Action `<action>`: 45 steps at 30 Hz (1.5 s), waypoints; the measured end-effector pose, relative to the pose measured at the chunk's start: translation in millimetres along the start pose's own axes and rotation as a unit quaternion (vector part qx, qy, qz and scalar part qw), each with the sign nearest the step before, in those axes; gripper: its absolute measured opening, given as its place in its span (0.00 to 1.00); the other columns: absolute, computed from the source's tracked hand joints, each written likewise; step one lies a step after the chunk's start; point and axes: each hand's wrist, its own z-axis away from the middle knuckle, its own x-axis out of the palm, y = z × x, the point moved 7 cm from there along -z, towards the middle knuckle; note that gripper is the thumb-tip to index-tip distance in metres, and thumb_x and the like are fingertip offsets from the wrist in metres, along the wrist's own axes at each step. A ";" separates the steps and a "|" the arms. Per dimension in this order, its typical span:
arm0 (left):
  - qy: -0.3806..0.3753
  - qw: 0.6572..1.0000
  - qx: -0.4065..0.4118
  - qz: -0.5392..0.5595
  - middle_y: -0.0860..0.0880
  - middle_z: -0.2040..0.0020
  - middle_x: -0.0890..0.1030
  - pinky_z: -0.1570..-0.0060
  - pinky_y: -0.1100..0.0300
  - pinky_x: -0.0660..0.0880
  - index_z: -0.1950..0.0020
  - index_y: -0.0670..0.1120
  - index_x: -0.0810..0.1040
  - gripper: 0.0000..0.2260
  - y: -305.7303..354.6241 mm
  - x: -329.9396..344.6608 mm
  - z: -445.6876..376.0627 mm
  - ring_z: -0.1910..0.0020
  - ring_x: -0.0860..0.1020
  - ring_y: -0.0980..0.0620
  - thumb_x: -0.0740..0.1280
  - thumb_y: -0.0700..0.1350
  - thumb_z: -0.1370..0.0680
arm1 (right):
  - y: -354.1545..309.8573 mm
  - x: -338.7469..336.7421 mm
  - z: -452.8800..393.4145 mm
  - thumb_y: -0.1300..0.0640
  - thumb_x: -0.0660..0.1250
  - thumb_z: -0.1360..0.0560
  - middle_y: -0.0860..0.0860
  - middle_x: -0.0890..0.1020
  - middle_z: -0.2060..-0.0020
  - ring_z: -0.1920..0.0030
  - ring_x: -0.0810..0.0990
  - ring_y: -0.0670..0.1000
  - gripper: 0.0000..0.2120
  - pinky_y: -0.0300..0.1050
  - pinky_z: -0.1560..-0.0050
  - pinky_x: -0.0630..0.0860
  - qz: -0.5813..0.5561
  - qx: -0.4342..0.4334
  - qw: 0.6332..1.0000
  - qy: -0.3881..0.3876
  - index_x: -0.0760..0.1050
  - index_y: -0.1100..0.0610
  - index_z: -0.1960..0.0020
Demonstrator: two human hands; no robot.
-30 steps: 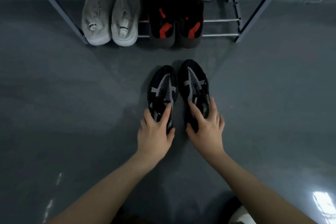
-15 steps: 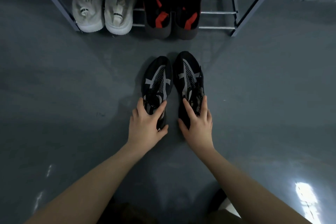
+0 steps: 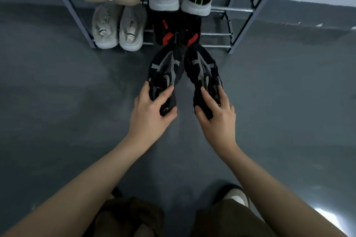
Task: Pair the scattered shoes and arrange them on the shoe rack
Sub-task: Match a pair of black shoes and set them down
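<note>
Both arms reach forward and down over the grey floor [image 3: 57,102]. The left hand [image 3: 149,113] grips the heel of the left black shoe [image 3: 165,69], thumb on one side and fingers curled over the collar. The right hand [image 3: 217,115] grips the heel of the right black shoe [image 3: 204,69] the same way. Their toes point at the shoe rack [image 3: 248,9], just before its bottom shelf.
</note>
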 end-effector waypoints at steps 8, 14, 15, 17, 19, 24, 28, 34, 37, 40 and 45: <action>0.118 0.991 0.060 -0.028 0.50 0.32 0.70 0.51 0.52 0.73 0.35 0.58 0.74 0.24 84.4 -97.3 -10.4 0.38 0.72 0.44 0.61 0.60 0.31 | -68.3 -97.4 -21.5 0.49 0.67 0.27 0.55 0.68 0.30 0.38 0.71 0.62 0.22 0.57 0.40 0.66 -0.013 -0.047 0.995 0.089 0.71 0.43 0.33; 0.184 0.974 0.132 -0.029 0.50 0.30 0.69 0.50 0.49 0.77 0.34 0.56 0.74 0.25 150.6 -169.9 -13.3 0.37 0.72 0.44 0.59 0.61 0.29 | -127.2 -175.1 -37.0 0.49 0.67 0.26 0.53 0.68 0.30 0.37 0.69 0.61 0.21 0.57 0.38 0.65 -0.045 -0.085 0.984 0.147 0.71 0.42 0.34; 0.190 0.972 0.137 -0.026 0.50 0.30 0.68 0.50 0.48 0.77 0.34 0.57 0.73 0.25 159.5 -180.3 -15.7 0.38 0.73 0.44 0.59 0.61 0.29 | -136.3 -186.7 -40.8 0.49 0.67 0.26 0.53 0.68 0.30 0.37 0.69 0.60 0.21 0.57 0.38 0.65 -0.051 -0.091 0.982 0.158 0.71 0.42 0.34; 0.214 0.964 0.151 -0.035 0.51 0.31 0.69 0.53 0.47 0.78 0.34 0.57 0.73 0.25 176.2 -200.9 -21.7 0.40 0.73 0.42 0.58 0.61 0.29 | -153.9 -208.1 -50.2 0.48 0.66 0.26 0.53 0.68 0.30 0.37 0.70 0.61 0.21 0.59 0.39 0.66 -0.060 -0.105 0.977 0.178 0.72 0.43 0.34; 0.240 0.955 0.170 -0.041 0.51 0.32 0.70 0.54 0.47 0.77 0.35 0.57 0.74 0.25 193.3 -222.3 -30.7 0.39 0.72 0.42 0.58 0.61 0.30 | -171.7 -228.8 -62.6 0.47 0.65 0.27 0.54 0.69 0.31 0.38 0.70 0.62 0.21 0.61 0.40 0.68 -0.065 -0.119 0.970 0.200 0.72 0.44 0.34; 0.252 0.951 0.179 -0.017 0.52 0.31 0.69 0.49 0.50 0.75 0.35 0.56 0.74 0.21 224.7 -264.3 -77.2 0.36 0.70 0.47 0.68 0.54 0.28 | -207.3 -258.7 -113.2 0.48 0.66 0.26 0.53 0.69 0.31 0.38 0.70 0.63 0.20 0.62 0.39 0.68 -0.085 -0.129 0.964 0.216 0.72 0.43 0.34; 0.261 0.947 0.185 -0.013 0.52 0.33 0.70 0.48 0.49 0.75 0.36 0.56 0.75 0.21 231.8 -280.1 -136.8 0.38 0.72 0.47 0.69 0.54 0.28 | -219.5 -260.5 -173.2 0.47 0.66 0.26 0.51 0.70 0.32 0.38 0.69 0.61 0.20 0.62 0.37 0.66 -0.096 -0.124 0.964 0.215 0.72 0.43 0.34; 0.282 0.940 0.191 -0.020 0.53 0.36 0.73 0.52 0.49 0.76 0.37 0.55 0.76 0.20 236.4 -283.4 -237.1 0.41 0.73 0.46 0.69 0.53 0.29 | -222.0 -250.9 -271.9 0.45 0.65 0.27 0.51 0.71 0.34 0.38 0.71 0.59 0.21 0.61 0.39 0.68 -0.107 -0.140 0.958 0.226 0.73 0.45 0.35; 0.268 0.945 0.185 -0.013 0.52 0.36 0.72 0.51 0.47 0.76 0.37 0.54 0.76 0.21 240.7 -281.2 -280.2 0.42 0.73 0.43 0.66 0.55 0.30 | -224.4 -251.1 -314.5 0.45 0.65 0.27 0.50 0.72 0.35 0.39 0.72 0.58 0.20 0.60 0.39 0.69 -0.098 -0.138 0.960 0.222 0.73 0.45 0.36; 0.234 0.959 0.159 -0.001 0.50 0.35 0.71 0.47 0.49 0.74 0.35 0.53 0.75 0.21 244.8 -278.9 -315.6 0.42 0.73 0.43 0.67 0.53 0.28 | -227.0 -251.2 -347.6 0.46 0.66 0.27 0.50 0.72 0.34 0.39 0.71 0.60 0.20 0.60 0.39 0.68 -0.069 -0.125 0.968 0.206 0.73 0.46 0.35; 0.150 0.983 0.105 -0.012 0.47 0.32 0.68 0.43 0.47 0.72 0.32 0.53 0.72 0.22 244.9 -268.6 -344.6 0.39 0.70 0.41 0.67 0.52 0.26 | -229.5 -245.8 -375.2 0.46 0.65 0.25 0.52 0.71 0.34 0.41 0.71 0.63 0.20 0.58 0.39 0.65 -0.008 -0.087 0.983 0.160 0.73 0.47 0.35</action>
